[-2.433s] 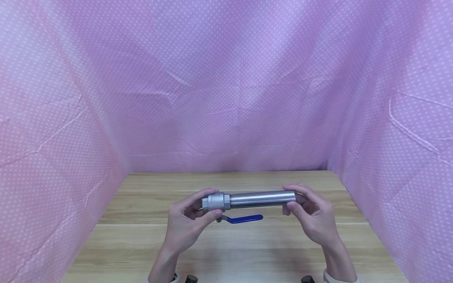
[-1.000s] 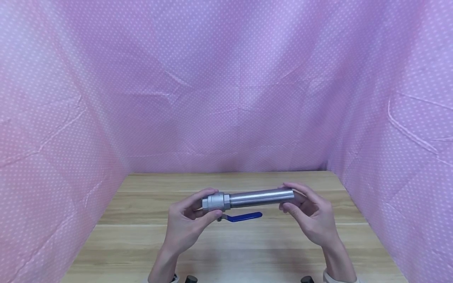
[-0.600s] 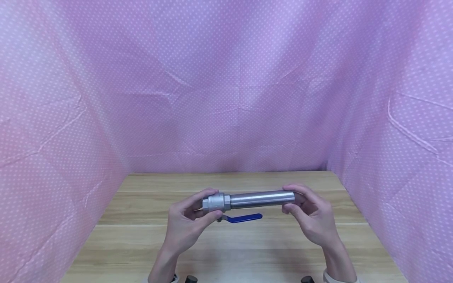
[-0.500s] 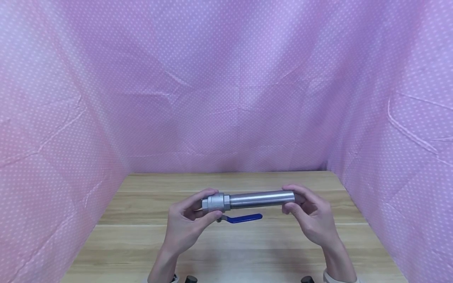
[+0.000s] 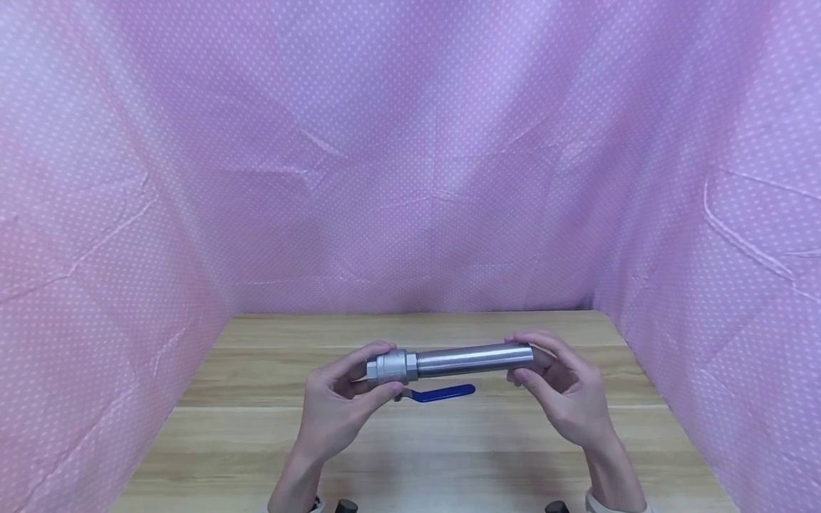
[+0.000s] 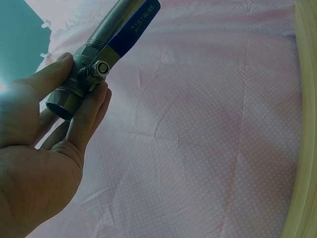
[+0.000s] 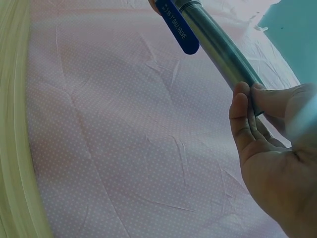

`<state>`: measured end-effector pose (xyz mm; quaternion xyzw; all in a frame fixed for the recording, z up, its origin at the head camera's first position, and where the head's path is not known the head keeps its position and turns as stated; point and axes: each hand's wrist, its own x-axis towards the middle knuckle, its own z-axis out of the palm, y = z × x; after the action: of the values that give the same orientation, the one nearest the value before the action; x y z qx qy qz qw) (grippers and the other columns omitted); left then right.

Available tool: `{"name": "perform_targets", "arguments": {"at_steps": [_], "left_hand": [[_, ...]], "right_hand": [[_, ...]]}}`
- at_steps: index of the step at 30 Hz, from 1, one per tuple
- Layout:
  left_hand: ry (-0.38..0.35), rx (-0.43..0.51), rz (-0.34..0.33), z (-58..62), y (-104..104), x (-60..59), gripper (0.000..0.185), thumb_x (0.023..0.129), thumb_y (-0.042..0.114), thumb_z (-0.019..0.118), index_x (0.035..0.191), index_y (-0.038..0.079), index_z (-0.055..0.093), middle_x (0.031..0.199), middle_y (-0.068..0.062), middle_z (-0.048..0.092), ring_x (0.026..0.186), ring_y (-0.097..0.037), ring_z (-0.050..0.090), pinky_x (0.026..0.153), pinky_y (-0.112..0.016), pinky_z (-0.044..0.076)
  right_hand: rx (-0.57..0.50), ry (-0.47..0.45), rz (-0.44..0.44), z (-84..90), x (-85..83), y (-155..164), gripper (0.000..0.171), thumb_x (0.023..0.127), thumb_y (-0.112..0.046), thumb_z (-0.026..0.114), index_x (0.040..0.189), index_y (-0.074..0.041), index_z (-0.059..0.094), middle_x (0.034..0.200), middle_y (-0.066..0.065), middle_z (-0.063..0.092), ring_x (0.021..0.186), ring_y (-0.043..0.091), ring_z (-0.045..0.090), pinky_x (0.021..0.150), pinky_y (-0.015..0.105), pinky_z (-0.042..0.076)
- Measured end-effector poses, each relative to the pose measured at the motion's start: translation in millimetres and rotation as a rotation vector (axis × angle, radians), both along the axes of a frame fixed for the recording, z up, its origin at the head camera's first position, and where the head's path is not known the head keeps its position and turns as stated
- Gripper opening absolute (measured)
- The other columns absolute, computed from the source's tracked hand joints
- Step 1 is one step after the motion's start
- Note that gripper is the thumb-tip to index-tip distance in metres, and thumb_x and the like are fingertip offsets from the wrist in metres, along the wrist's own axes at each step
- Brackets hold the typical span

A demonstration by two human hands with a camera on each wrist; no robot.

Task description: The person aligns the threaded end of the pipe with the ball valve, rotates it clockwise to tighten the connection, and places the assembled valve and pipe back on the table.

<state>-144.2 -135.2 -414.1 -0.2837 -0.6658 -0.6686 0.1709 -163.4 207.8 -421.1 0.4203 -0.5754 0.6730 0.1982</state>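
Steel ball valve (image 5: 391, 365) w/ hex-faceted cast body, matte grey, being held above wood-grain worktop (image 5: 410, 434), joined to smooth cylindrical steel pipe (image 5: 474, 359) lying horizontal. Flat blue lever handle (image 5: 442, 392) w/ white lettering hanging under valve. Left hand (image 5: 336, 410) gripping valve body, fingers (image 6: 89, 106) curling round it. Right hand (image 5: 564, 395) pinching pipe's far end, fingers (image 7: 242, 124) wrapping round tube. Pink polka-dot cloth (image 5: 410, 157), creased, draping behind & both sides.

Our left hand (image 6: 34, 163), thumb and fingers around our steel valve body (image 6: 74, 89), blue lever (image 6: 134, 26) against pink dotted cloth (image 6: 198, 139).
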Motion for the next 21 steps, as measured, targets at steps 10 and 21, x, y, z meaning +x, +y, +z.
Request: {"name": "perform_targets", "arguments": {"at_steps": [10, 21], "left_hand": [[0.003, -0.005, -0.002, 0.6, -0.4, -0.2, 0.051, 0.087, -0.019, 0.087, 0.135, -0.007, 0.075, 0.128, -0.034, 0.077, 0.111, -0.014, 0.082, 0.089, -0.039, 0.076], [0.004, -0.008, 0.001, 0.6, -1.3, 1.0, 0.051, 0.087, -0.019, 0.087, 0.135, -0.006, 0.075, 0.128, -0.034, 0.077, 0.11, -0.015, 0.082, 0.088, -0.04, 0.076]], "right_hand": [[0.032, 0.04, -0.078, -1.1, -1.5, -0.1, 0.045, 0.089, 0.037, 0.063, 0.133, 0.029, 0.057, 0.129, 0.014, 0.075, 0.094, 0.013, 0.08, 0.08, 0.021, 0.072], [0.065, 0.02, -0.17, -0.8, 0.2, -1.9, 0.04, 0.095, 0.03, 0.064, 0.134, 0.024, 0.063, 0.106, 0.007, 0.081, 0.085, 0.01, 0.078, 0.074, 0.018, 0.069]]}}
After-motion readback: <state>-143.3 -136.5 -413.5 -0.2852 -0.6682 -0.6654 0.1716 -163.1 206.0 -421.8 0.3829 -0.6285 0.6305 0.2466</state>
